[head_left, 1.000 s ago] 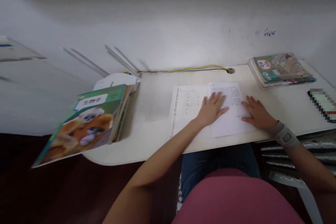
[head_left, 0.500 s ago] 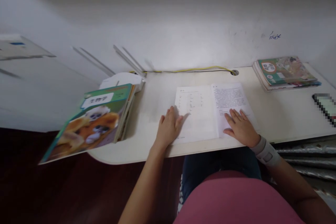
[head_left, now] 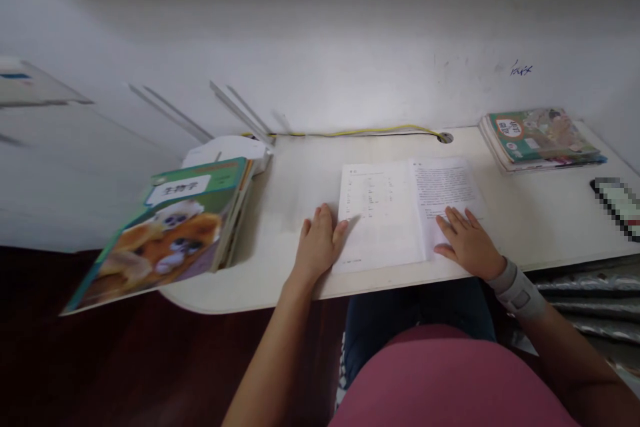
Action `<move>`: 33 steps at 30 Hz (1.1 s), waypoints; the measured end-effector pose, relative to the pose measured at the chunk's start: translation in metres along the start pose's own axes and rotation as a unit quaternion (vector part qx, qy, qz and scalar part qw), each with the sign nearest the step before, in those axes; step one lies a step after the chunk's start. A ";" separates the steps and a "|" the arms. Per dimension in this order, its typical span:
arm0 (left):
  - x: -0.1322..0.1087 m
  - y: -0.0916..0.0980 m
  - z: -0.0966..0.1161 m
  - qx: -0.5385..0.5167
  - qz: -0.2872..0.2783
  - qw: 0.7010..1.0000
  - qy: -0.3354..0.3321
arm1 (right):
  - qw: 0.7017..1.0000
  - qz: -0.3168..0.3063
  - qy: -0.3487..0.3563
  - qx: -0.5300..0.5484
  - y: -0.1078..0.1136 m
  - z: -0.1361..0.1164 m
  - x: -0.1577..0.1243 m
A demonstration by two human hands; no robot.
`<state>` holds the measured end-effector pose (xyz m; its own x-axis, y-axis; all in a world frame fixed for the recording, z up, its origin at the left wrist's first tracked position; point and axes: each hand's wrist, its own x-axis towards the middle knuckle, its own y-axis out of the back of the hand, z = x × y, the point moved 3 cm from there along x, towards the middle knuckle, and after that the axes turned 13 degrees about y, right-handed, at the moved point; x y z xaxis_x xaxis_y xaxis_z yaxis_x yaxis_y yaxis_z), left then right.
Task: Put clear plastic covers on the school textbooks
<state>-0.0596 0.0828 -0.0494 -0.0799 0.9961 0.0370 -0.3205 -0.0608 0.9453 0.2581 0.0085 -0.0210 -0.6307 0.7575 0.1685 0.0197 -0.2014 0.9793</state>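
An open book [head_left: 383,233] with printed pages lies on the white desk [head_left: 290,213] in front of me. My left hand [head_left: 318,240] rests at the book's left edge, fingers stretched out, the thumb close to the left page. Flat on the lower part of the right page lies my right hand [head_left: 467,240], its fingers spread, covering some of the text. A grey band [head_left: 519,290] is round my right wrist. Neither hand grips anything.
Left stands a stack of books with a monkey-cover biology textbook [head_left: 170,233] on top, jutting past the desk edge. Behind it is a white router [head_left: 225,147] with antennas. A yellow cable [head_left: 350,132] runs along the wall. More books [head_left: 545,137] and a blurred-out phone [head_left: 620,207] lie right.
The open book and my right hand have shifted slightly right. My left hand stays almost in place, now more beside the left page than over it. The view has turned a little.
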 end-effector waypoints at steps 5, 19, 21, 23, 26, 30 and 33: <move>-0.002 0.000 0.000 -0.006 0.011 1.000 -0.006 | 1.000 -0.003 0.008 -0.004 -0.005 0.005 -0.007; -0.002 0.007 0.002 -0.023 -0.005 1.000 -0.002 | 1.000 0.001 0.006 0.011 0.008 -0.019 -0.002; -0.001 0.008 0.002 -0.015 -0.004 1.000 -0.005 | 1.000 -0.008 0.005 0.014 0.002 -0.021 -0.001; -0.002 0.009 0.004 0.001 -0.005 1.000 -0.011 | 1.000 -0.009 0.004 0.020 -0.002 -0.020 -0.003; -0.003 0.012 0.006 0.020 -0.010 1.000 -0.018 | 0.999 -0.009 0.016 0.034 -0.005 -0.013 -0.009; -0.003 0.011 0.005 0.033 -0.007 0.999 -0.019 | 0.999 -0.015 0.029 0.036 -0.006 -0.008 -0.014; -0.002 0.009 0.004 0.037 0.002 0.999 -0.021 | 0.999 -0.016 0.024 0.032 -0.007 -0.011 -0.016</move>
<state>-0.0582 0.0805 -0.0396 -0.0398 0.9978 0.0528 -0.2487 -0.0611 0.9667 0.2599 -0.0093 -0.0318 -0.6681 0.7319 0.1339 0.0489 -0.1364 0.9895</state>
